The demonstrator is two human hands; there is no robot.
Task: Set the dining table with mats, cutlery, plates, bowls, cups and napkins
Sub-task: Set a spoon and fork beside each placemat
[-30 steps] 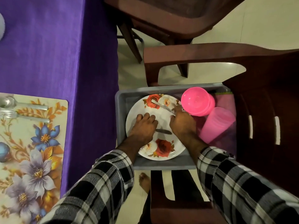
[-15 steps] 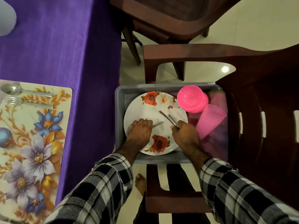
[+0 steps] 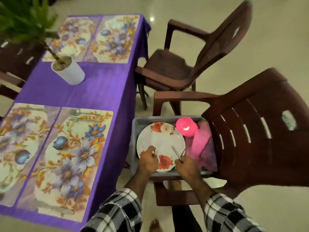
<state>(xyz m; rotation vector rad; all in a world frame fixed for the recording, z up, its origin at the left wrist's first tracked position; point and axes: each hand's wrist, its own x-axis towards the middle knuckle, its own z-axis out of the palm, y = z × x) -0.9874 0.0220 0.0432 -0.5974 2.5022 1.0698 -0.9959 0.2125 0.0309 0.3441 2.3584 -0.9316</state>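
Cutlery is held in both hands over the flowered plate (image 3: 161,139), which lies in the grey tub (image 3: 136,129) on the near chair (image 3: 250,139). The left hand (image 3: 148,160) is curled round a blurred utensil (image 3: 158,145); the right hand (image 3: 186,166) is clamped on thin metal pieces (image 3: 176,152). Compared with half a second ago, both hands are seen nearer to the tub's front edge, and much more of the table is in view. A pink bowl (image 3: 185,127) and pink cup (image 3: 199,143) lie at the tub's right side. On the purple table (image 3: 100,87), a spoon (image 3: 80,112) and fork (image 3: 78,118) rest at the far edge of the nearest mat (image 3: 70,161). A potted plant (image 3: 66,69) stands mid-table.
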